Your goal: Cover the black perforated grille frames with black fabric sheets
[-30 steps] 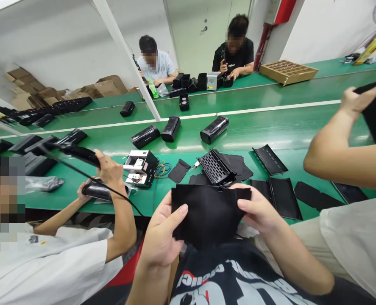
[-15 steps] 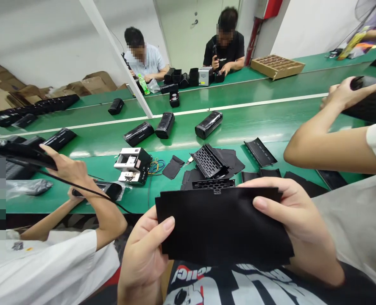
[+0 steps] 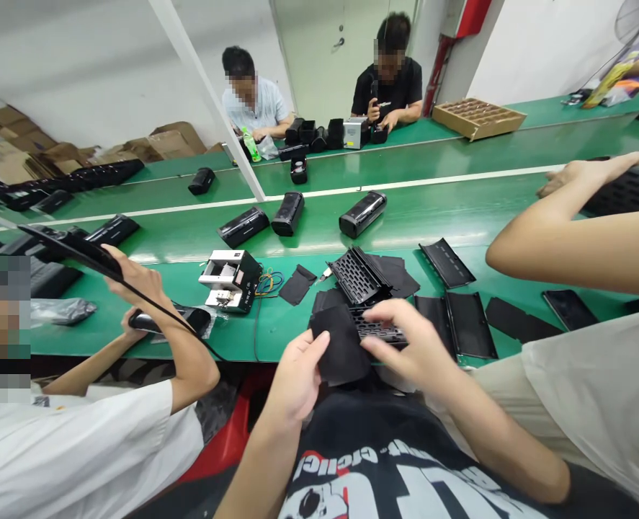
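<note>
The left hand (image 3: 296, 380) grips a black fabric sheet (image 3: 341, 344) above a green workbench (image 3: 276, 339). The right hand (image 3: 413, 342) curls at the sheet's edge, over a black vented plastic panel (image 3: 378, 331); whether it grasps, I cannot tell.

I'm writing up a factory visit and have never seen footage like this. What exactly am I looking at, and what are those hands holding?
This picture comes from a camera worn on a person's head, looking forward and down, so the black printed T-shirt at the bottom is their own. Their left hand grips a piece of black fabric. The fingers of their right hand lie over a black perforated panel beside it. On the green workbench lie more black panels and an opened device. A co-worker's arm shows at the left, another at the right.
</note>
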`<state>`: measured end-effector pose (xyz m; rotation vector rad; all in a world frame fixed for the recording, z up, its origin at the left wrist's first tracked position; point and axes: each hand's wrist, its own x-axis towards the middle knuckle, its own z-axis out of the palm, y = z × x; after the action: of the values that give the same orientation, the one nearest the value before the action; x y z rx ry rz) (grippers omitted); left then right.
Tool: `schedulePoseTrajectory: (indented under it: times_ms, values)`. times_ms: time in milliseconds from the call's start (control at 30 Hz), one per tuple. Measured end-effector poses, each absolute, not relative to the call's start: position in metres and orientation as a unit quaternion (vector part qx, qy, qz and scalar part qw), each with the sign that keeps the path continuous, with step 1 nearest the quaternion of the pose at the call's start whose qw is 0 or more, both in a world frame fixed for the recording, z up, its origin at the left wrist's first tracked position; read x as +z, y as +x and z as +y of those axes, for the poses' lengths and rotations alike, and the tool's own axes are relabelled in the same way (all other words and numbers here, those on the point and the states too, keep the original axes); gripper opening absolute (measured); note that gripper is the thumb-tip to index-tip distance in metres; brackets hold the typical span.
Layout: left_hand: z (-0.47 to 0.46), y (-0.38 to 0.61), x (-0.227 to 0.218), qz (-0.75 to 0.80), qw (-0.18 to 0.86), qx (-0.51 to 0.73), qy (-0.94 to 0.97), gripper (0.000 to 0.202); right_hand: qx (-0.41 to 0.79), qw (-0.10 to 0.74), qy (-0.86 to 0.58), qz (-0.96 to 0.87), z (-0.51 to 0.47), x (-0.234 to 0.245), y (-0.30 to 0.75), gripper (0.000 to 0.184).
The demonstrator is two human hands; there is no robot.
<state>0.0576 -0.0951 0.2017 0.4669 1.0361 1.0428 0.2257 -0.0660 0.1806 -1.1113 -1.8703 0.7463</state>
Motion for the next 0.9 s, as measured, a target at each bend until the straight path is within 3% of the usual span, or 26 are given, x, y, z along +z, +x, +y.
schedulePoseTrajectory:
  times_ms: [133, 367, 500, 667, 900]
  values:
    - [-0.095, 0.061, 0.175, 0.471, 0.731, 0.443, 0.217, 0.025, 0.289, 0.316, -0.380, -0.820, -0.075, 0.158, 0.204, 0.018]
    - [-0.095, 0.053, 0.152, 0.487, 0.739, 0.409, 0.223, 0.023, 0.332, 0.301, -0.383, -0.808, -0.065, 0.124, 0.196, 0.013]
    - [-0.088, 0.048, 0.138, 0.503, 0.732, 0.421, 0.185, 0.021, 0.480, 0.384, -0.423, -0.666, -0.061, 0.110, 0.195, 0.014]
    - [-0.073, 0.032, 0.123, 0.504, 0.716, 0.453, 0.166, 0.017, 0.651, 0.532, -0.447, -0.305, -0.053, 0.084, 0.197, 0.022]
    - [-0.034, -0.009, 0.094, 0.524, 0.718, 0.437, 0.134, 0.011, 0.634, 0.631, -0.440, -0.077, -0.028, 0.044, 0.231, 0.018]
